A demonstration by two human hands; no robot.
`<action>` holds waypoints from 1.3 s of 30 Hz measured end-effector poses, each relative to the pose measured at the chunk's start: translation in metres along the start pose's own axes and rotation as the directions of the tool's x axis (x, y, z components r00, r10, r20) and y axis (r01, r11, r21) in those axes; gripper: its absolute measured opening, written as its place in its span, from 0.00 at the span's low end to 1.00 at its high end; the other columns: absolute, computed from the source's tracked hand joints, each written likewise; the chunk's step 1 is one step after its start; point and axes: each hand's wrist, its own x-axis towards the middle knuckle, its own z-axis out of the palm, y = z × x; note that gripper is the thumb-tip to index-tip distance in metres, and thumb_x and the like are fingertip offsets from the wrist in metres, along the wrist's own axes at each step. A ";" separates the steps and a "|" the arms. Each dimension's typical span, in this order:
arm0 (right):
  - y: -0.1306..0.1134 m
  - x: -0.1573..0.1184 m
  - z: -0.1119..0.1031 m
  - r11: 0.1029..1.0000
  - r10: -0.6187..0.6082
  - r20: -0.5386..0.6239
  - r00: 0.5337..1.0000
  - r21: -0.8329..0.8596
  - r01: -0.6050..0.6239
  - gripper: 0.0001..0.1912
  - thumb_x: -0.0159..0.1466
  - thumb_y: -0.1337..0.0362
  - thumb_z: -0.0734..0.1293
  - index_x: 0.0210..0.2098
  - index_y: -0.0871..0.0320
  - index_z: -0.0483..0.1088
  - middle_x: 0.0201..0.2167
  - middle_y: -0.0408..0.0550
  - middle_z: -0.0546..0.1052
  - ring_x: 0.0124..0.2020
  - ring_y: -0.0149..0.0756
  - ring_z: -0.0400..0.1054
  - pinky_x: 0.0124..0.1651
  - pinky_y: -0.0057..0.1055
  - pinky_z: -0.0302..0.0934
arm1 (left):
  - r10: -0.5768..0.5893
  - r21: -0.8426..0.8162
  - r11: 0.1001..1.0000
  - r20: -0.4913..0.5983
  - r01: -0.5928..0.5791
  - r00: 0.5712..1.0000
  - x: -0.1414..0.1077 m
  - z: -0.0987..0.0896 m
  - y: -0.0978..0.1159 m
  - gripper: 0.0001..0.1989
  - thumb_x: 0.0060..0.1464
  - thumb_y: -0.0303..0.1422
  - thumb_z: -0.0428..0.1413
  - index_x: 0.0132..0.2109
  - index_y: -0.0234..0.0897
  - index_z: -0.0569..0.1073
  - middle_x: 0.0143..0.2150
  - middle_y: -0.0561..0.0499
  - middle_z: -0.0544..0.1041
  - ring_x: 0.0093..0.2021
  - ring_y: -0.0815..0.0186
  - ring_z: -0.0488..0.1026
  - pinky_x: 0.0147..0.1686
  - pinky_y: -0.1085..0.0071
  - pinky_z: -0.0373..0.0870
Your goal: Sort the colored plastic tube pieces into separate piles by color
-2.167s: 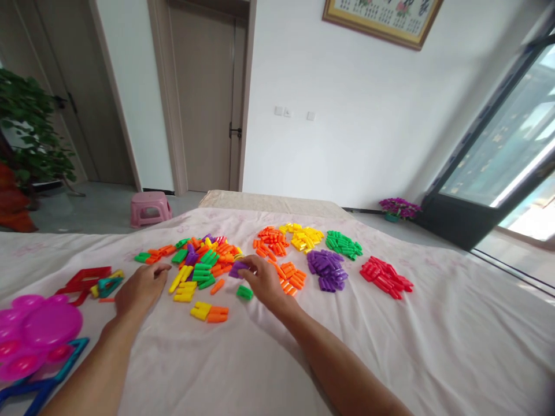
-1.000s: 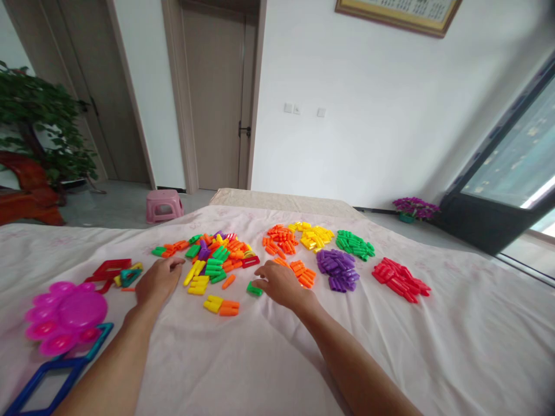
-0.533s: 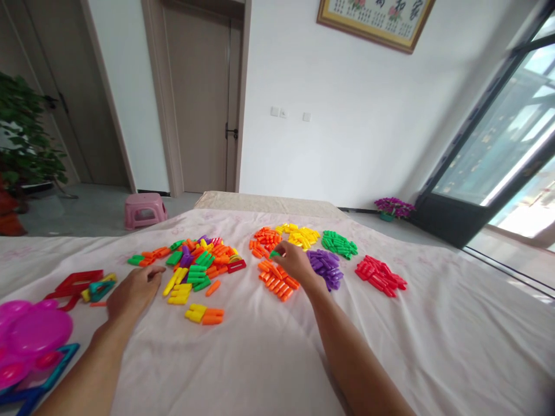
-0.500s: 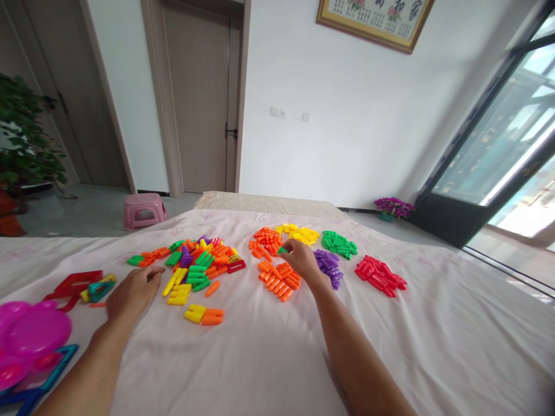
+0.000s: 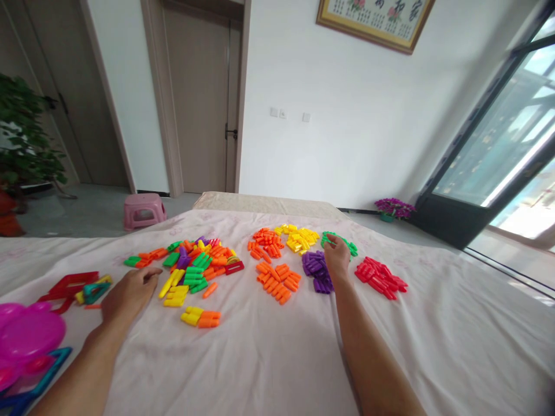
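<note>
Right hand (image 5: 337,254) now at green pile (image 5: 352,249), away from orange pieces (image 5: 277,281); fingers' closure unclear.

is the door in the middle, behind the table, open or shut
Shut, as far as the view shows: the door fills its frame, its handle side showing no gap into another room.

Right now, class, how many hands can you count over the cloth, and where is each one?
2. The left hand is just left of the mixed-colour pile; the right hand is at the green pile. No others show.
</note>
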 end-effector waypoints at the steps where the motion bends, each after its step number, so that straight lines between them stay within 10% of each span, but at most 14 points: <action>1: -0.007 -0.007 0.008 0.998 -0.061 0.021 0.998 0.008 0.061 0.23 0.58 0.67 0.61 0.51 0.62 0.76 0.48 0.55 0.80 0.41 0.39 0.75 0.50 0.35 0.66 | 0.007 0.001 1.000 -0.009 -0.007 1.000 0.000 0.000 0.000 0.20 0.62 0.42 0.47 0.53 0.45 0.79 0.55 0.47 0.78 0.46 0.56 0.76 0.36 0.67 0.68; 5: -0.050 -0.056 0.041 0.939 -0.345 0.246 0.906 0.101 0.330 0.17 0.59 0.70 0.61 0.43 0.57 0.78 0.42 0.50 0.81 0.41 0.39 0.74 0.50 0.35 0.66 | 0.006 -0.003 1.000 -0.036 -0.006 0.999 -0.002 0.001 0.000 0.21 0.61 0.43 0.46 0.52 0.46 0.79 0.54 0.47 0.79 0.47 0.55 0.76 0.35 0.67 0.67; 12: -0.128 -0.166 0.072 0.775 -0.619 0.612 0.492 0.377 0.507 0.15 0.64 0.71 0.63 0.46 0.54 0.77 0.44 0.48 0.80 0.45 0.36 0.74 0.49 0.30 0.66 | -0.006 -0.005 1.000 -0.054 0.006 0.998 -0.005 -0.002 0.004 0.20 0.61 0.41 0.46 0.51 0.47 0.79 0.55 0.48 0.78 0.48 0.57 0.76 0.35 0.68 0.67; 19: -0.186 -0.202 0.106 0.714 -0.608 0.708 0.359 0.290 0.637 0.23 0.68 0.65 0.64 0.62 0.52 0.65 0.55 0.51 0.74 0.53 0.42 0.71 0.49 0.33 0.65 | -0.005 -0.021 1.000 -0.055 0.004 0.998 -0.006 -0.002 0.004 0.19 0.61 0.39 0.46 0.51 0.46 0.79 0.55 0.48 0.78 0.49 0.57 0.76 0.35 0.69 0.66; 28: -0.179 -0.202 0.114 0.752 -0.584 0.708 0.397 0.287 0.593 0.06 0.67 0.63 0.66 0.41 0.54 0.75 0.43 0.48 0.77 0.44 0.38 0.71 0.42 0.28 0.61 | -0.005 -0.032 0.999 -0.061 0.003 0.998 -0.007 -0.003 0.006 0.19 0.61 0.40 0.48 0.51 0.46 0.79 0.55 0.48 0.78 0.49 0.58 0.76 0.35 0.71 0.67; 39: -0.052 -0.005 0.020 0.954 -0.240 0.308 0.921 -0.102 0.282 0.16 0.60 0.61 0.65 0.44 0.60 0.77 0.33 0.48 0.80 0.34 0.37 0.72 0.36 0.28 0.60 | 0.031 -0.030 0.999 -0.056 -0.033 0.998 0.001 0.004 -0.004 0.20 0.59 0.41 0.48 0.50 0.45 0.80 0.54 0.46 0.79 0.46 0.54 0.76 0.35 0.66 0.69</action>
